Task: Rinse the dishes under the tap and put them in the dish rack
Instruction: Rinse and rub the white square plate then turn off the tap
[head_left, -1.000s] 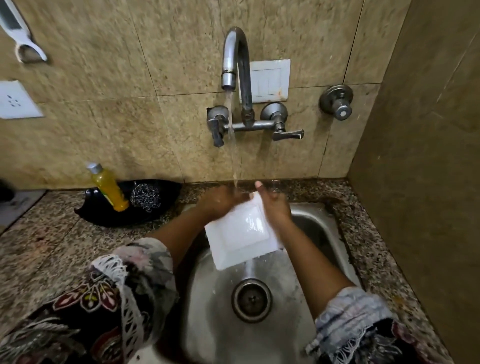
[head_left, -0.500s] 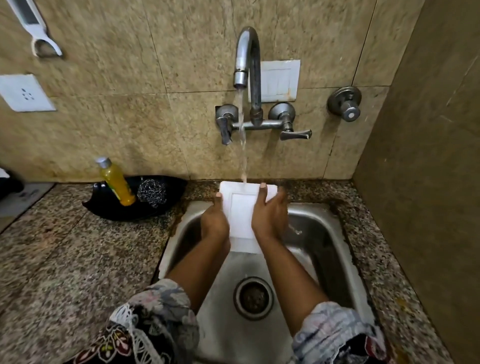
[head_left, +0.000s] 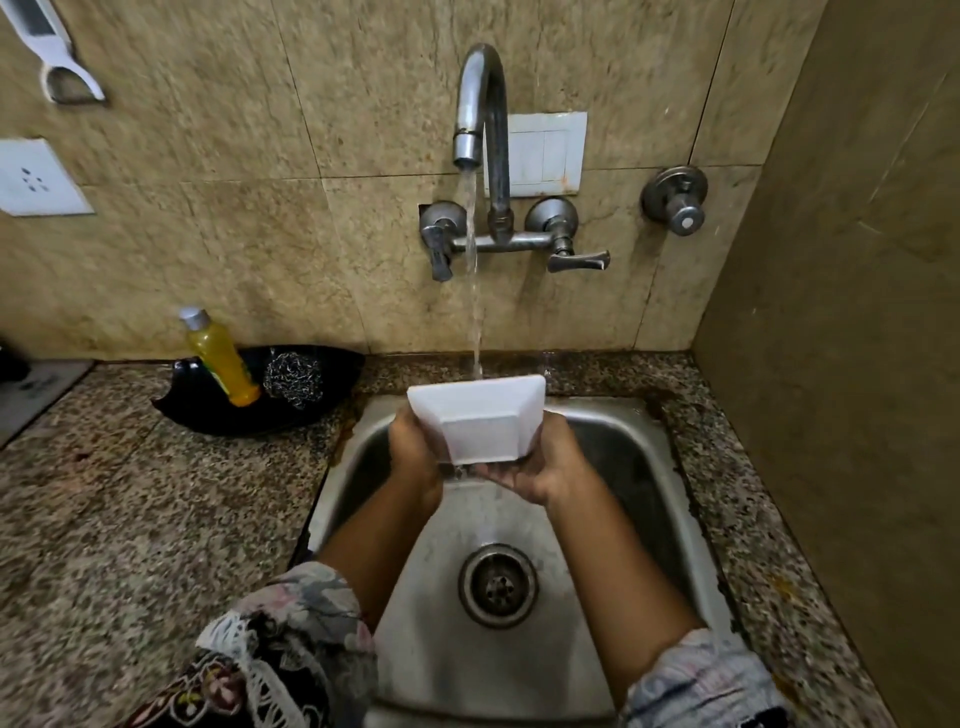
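A yellow bottle (head_left: 221, 361) and a scrubber (head_left: 292, 378) were seen in a black tray (head_left: 322, 402) on the counter (head_left: 130, 493), left of the sink (head_left: 649, 467). A white dish (head_left: 480, 418) was held over the sink, underside toward the camera, under water from the tap (head_left: 480, 104). It was gripped by the left hand (head_left: 413, 454) at its left side and cradled from below by the right hand (head_left: 540, 462).

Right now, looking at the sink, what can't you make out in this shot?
Head view only:
- Dish rack: out of frame.
- Inside of the white square dish: turned away, underside faces the camera.
- Left hand and right hand fingers: mostly hidden behind the dish.
- Yellow soap bottle label: too small.
- White wall tool: cut off by the top edge.
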